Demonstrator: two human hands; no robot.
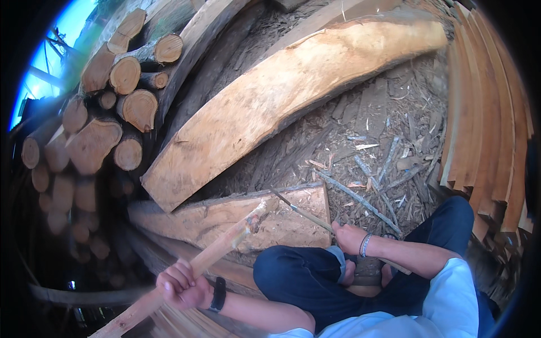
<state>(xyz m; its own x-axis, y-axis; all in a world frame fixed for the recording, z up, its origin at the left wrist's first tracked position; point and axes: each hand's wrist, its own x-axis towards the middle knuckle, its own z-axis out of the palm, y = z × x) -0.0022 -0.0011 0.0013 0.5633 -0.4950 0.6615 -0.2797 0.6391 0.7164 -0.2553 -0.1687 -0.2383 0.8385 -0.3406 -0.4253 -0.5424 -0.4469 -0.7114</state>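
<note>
My left hand (183,284) is closed around a pale, peeled wooden pole (225,242), which slants from the lower left up to the middle. Patches of darker bark remain near the pole's far end, over a sawn slab (304,211). On the right, my right hand (350,238) grips a long-handled knife (313,218). Its thin dark blade points up and to the left, its tip just beyond the pole's end and apart from it. The handle runs back under my right forearm. A black band circles my left wrist, and a bracelet my right.
A large curved slab (293,98) lies beyond my hands. Stacked logs (125,75) rise at the left, and long boards (479,101) line the right. Several cut sticks (360,197) and wood chips litter the ground. My bent legs (304,276) are close below my hands.
</note>
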